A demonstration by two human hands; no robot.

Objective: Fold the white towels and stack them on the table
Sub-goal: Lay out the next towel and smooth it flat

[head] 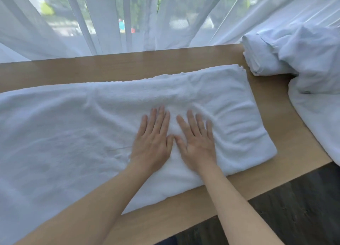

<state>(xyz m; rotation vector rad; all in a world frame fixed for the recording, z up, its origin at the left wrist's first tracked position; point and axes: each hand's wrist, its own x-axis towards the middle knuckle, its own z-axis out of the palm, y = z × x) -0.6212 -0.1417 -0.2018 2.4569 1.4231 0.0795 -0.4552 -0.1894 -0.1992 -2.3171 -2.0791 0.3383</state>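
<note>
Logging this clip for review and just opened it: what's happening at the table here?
A person is folding a white towel laid lengthwise on a wooden table. Both the left hand and right hand lie flat, side by side, fingers straight, pressing on the towel near its right end, which looks already doubled over. At the far right corner sits a pile of white linens, partly folded, partly rumpled. Sheer curtains hang behind.
</note>
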